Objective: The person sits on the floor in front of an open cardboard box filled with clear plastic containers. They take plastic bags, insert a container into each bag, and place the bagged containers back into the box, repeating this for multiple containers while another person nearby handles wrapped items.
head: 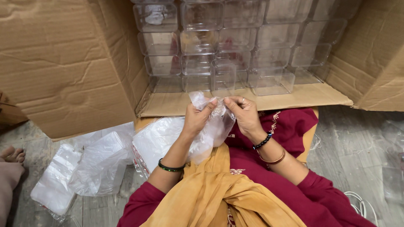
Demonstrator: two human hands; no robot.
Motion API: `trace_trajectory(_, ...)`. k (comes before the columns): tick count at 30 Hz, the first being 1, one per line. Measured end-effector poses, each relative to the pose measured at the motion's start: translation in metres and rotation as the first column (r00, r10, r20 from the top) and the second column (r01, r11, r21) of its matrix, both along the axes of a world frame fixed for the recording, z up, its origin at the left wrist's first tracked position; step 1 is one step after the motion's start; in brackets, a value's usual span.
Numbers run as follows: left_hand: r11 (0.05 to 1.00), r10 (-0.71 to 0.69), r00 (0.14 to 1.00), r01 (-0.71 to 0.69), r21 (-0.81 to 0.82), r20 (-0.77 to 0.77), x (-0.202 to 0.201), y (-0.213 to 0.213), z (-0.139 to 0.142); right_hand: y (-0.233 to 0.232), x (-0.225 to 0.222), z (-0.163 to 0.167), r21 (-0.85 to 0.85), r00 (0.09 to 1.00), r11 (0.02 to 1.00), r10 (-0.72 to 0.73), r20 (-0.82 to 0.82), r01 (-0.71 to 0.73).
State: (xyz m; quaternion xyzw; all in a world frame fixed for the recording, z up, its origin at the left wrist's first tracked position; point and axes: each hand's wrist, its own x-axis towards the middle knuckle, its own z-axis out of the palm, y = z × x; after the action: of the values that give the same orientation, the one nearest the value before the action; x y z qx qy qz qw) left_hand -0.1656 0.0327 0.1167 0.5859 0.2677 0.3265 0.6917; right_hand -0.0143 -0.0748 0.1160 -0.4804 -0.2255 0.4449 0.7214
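Note:
Both my hands hold a clear plastic bag [210, 134] in front of me, over my lap. My left hand [197, 118] pinches the bag's top edge from the left, fingers closed on it. From the right, my right hand [243, 114] grips the same edge with thumb and fingers. The bag hangs down between my wrists, crumpled. Just beyond my hands, a large open cardboard box [67, 63] lies on its side, filled with stacked clear plastic containers [219, 46].
Stacks of clear plastic bags [97, 164] lie on the floor at my left, and another pile [158, 136] sits by my left forearm. Another person's foot [10, 168] shows at the left edge. White cord [357, 204] lies at the lower right.

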Motion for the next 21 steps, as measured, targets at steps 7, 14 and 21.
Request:
trace_trajectory(7,0.970,0.054,0.988,-0.018,0.242,-0.145,-0.003,-0.008,-0.011,-0.001,0.006,-0.009,0.096,0.964,0.992,0.098,-0.248,-0.076)
trace_trajectory(14,0.999,0.040,0.988,-0.040,0.000,-0.149,-0.002,-0.007,-0.024,0.000,-0.001,-0.047,0.024,0.956,0.993,0.121,-0.268,-0.119)
trace_trajectory(21,0.783,-0.321,0.867,0.470,-0.407,0.382,-0.042,0.006,0.008,-0.020,0.046,-0.036,0.074,0.870,0.892,0.452,-0.196,-0.447)
